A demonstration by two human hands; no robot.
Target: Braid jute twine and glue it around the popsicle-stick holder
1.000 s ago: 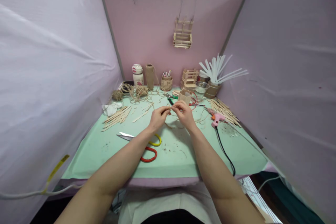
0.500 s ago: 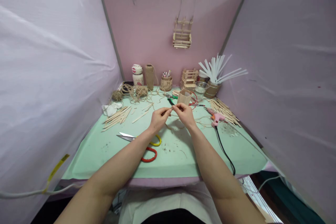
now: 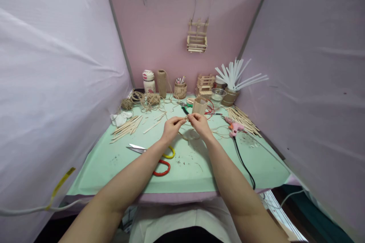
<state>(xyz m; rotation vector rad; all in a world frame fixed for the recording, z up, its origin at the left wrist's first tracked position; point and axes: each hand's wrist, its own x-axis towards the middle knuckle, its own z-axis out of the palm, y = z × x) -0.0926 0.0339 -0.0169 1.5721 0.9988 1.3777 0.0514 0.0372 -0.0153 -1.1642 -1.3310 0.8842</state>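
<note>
My left hand (image 3: 172, 127) and my right hand (image 3: 199, 123) meet above the middle of the table. Thumb and fingertips of each are pinched on a length of thin brown twine (image 3: 184, 136), which loops down below them onto the table. The exact bit between the fingertips is mostly hidden. Just behind my right hand stands a small holder made of flat wooden sticks (image 3: 199, 105). Green-handled pliers (image 3: 184, 110) lie beyond my fingertips. Under my left forearm rest large scissors (image 3: 162, 174) with one red and one yellow handle, partly covered.
A pink glue gun (image 3: 236, 128) lies at right, its black cord trailing forward. Wooden sticks lie in piles at left (image 3: 127, 129) and right (image 3: 243, 119). Tangled twine (image 3: 142, 100), a jar (image 3: 149, 83) and a pot of white sticks (image 3: 230, 97) line the back.
My fingertips have shifted slightly against each other, with a little more twine showing between them. The twine loop below has moved a little; other things stay put.
</note>
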